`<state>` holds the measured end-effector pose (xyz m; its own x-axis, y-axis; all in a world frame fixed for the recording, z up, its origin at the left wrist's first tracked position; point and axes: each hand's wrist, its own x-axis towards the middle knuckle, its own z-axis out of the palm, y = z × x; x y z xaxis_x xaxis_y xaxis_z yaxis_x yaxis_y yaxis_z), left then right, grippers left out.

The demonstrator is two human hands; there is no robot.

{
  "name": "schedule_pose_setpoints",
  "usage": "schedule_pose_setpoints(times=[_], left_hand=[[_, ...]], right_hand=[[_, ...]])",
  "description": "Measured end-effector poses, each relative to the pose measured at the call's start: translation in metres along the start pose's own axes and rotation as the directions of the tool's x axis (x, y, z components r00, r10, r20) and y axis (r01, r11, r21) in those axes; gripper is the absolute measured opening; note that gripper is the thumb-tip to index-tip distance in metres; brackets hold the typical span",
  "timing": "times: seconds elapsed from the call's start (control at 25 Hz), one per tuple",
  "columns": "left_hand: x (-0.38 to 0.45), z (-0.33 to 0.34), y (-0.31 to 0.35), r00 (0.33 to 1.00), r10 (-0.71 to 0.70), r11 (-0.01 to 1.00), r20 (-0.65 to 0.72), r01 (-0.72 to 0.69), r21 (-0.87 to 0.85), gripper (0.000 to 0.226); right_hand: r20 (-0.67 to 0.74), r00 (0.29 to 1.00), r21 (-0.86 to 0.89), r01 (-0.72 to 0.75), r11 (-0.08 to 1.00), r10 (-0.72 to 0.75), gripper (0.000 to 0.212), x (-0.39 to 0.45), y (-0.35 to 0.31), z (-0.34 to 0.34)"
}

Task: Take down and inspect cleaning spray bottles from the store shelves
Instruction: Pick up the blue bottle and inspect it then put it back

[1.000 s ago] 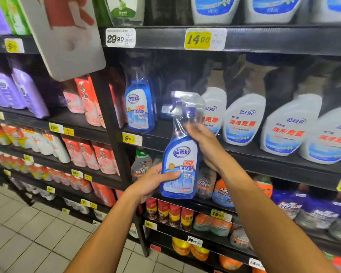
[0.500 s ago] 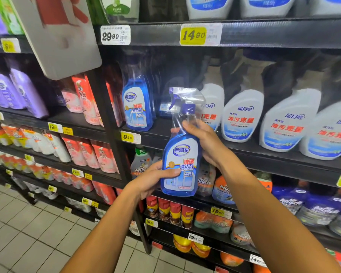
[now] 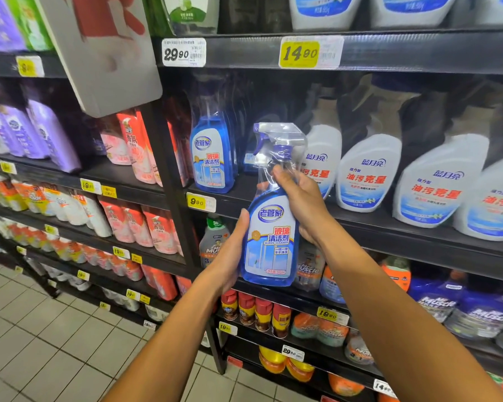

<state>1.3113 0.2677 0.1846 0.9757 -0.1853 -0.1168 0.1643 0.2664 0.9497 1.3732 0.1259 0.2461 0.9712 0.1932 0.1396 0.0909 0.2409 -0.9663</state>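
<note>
Store aisle: black shelving [image 3: 389,53] stocked with cleaning products, pale tiled floor [image 3: 41,343] at lower left. Middle shelf: row of white trigger bottles [image 3: 366,172] with blue-and-red labels at right; matching blue bottle [image 3: 211,158] standing at left. Yellow price tags [image 3: 299,53] along the shelf edges. Red-capped cans [image 3: 256,311] on a lower shelf.

Item held: blue glass-cleaner spray bottle [image 3: 270,227], upright, in front of the shelves and clear of them, label facing you. Translucent blue body, blue-and-white label with red and blue lettering, blue trigger head under a clear plastic wrap.

Your left hand [image 3: 230,256] cups the bottle's lower left side, thumb lying along its edge. Your right hand [image 3: 302,204] has its fingers [image 3: 279,172] curled round the neck just beneath the trigger.
</note>
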Motion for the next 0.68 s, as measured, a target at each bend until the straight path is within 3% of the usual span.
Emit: schedule_pose_setpoints(times=[0.24, 0.52, 0.68], left_hand=[[0.001, 0.013, 0.000, 0.953, 0.016, 0.997, -0.303, 0.006, 0.072, 0.063], [-0.006, 0.020, 0.013, 0.934, 0.093, 0.995, -0.345, -0.080, 0.051, 0.056], [-0.009, 0.019, 0.012, 0.938, 0.109, 0.994, -0.329, -0.107, 0.024, 0.055]], right_hand=[[0.039, 0.999, -0.029, -0.022, 0.999, 0.024, 0.043, 0.000, -0.006, 0.009], [0.125, 0.992, 0.044, -0.032, 0.999, 0.026, 0.046, -0.006, -0.017, 0.013], [0.066, 0.998, 0.030, -0.007, 1.000, 0.005, 0.038, -0.009, -0.017, 0.019]])
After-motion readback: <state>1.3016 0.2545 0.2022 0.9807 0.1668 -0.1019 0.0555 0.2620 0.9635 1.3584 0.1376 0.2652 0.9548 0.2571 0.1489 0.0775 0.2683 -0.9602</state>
